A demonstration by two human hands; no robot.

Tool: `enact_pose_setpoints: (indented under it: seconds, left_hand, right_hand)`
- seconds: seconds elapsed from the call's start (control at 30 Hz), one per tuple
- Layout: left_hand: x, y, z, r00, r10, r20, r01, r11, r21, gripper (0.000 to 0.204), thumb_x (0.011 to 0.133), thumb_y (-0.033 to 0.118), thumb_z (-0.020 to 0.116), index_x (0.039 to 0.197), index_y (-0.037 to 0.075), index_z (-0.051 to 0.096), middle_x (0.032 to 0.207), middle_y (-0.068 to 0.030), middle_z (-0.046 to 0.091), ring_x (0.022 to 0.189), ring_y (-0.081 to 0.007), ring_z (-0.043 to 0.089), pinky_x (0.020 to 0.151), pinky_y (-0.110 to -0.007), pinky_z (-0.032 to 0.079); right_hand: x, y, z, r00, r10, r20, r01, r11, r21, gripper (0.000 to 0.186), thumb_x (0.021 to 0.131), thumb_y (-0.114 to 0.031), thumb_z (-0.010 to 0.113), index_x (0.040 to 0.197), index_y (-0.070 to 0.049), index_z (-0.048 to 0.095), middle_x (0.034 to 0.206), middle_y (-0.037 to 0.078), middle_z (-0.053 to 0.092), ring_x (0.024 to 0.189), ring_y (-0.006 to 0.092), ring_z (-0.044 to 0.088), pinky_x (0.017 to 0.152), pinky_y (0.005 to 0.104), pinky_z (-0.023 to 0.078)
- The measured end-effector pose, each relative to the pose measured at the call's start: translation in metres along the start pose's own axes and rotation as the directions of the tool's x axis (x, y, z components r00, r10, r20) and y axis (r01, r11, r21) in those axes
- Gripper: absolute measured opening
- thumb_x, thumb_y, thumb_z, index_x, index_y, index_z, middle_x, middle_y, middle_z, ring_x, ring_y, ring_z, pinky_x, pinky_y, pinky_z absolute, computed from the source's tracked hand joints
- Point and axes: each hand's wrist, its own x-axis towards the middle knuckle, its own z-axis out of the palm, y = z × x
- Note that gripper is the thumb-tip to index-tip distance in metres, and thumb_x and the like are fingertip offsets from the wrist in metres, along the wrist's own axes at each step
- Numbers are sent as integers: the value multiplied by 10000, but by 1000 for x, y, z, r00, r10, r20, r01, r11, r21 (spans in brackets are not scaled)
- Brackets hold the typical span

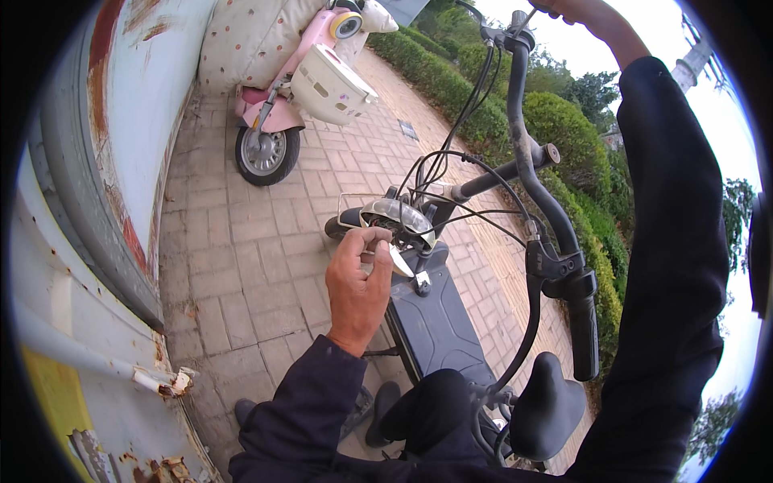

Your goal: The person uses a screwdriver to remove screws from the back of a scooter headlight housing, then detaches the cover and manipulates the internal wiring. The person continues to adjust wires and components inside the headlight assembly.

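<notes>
My left hand (358, 290) is closed, its thumb and index finger curled together beside the front lamp (398, 217) of a dark electric bike. Wires show inside the lamp's housing, and a white pointed piece (398, 262) sits just right of the fingers. What the fingertips hold, if anything, is hidden. At the top edge, partly cut off, my right hand (568, 8) is curled by the far end of the black handlebar (523, 145). A thin metal piece (527, 20) runs up to those fingers. Black cables (439, 165) loop from the handlebar to the lamp.
The bike's footboard (439, 322), saddle (547, 406) and near handlebar grip (584, 338) lie close to my body. A pink scooter (270, 121) with a white basket (330, 84) stands ahead on brick paving (241, 266). Rusty metal panels (121, 306) line the left; hedges (564, 129) the right.
</notes>
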Motion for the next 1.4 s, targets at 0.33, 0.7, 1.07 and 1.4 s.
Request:
enact_pose_setpoints:
  seconds: [0.33, 0.7, 1.07, 1.4]
  left_hand:
    - [3, -5, 6, 1000, 9, -7, -10, 1000, -19, 102, 978, 78, 620, 1034, 20, 682, 946, -75, 694, 849, -181, 677, 760, -312, 531]
    - [8, -9, 8, 1000, -13, -13, 13, 999, -46, 90, 980, 69, 618, 1023, 17, 677, 936, -73, 691, 842, -170, 676, 761, -305, 534]
    - [10, -9, 6, 999, 19, -26, -20, 999, -25, 96, 985, 72, 619, 1029, 8, 677, 925, -71, 695, 829, -164, 672, 752, -304, 539]
    - [10, 0, -2, 999, 2, -35, -4, 999, -49, 100, 997, 77, 606, 1021, 10, 677, 904, -61, 700, 802, -153, 672, 750, -299, 539]
  right_hand:
    - [11, 12, 18, 919, -199, -340, 196, 980, -42, 350, 943, -329, 757, 858, -44, 573, 716, 16, 582, 666, 131, 561, 578, 309, 465]
    - [18, 11, 19, 912, -338, -233, 333, 941, -62, 158, 934, -174, 644, 892, -23, 663, 741, 38, 606, 720, 134, 575, 624, 335, 474]
    - [10, 2, 10, 890, -455, -17, 451, 875, 178, 255, 971, -223, 635, 838, -5, 624, 718, 41, 597, 695, 130, 556, 611, 327, 451]
    - [5, 3, 8, 984, -52, -170, 23, 986, -167, 353, 979, -358, 623, 868, -24, 654, 740, 32, 621, 681, 152, 552, 634, 368, 463]
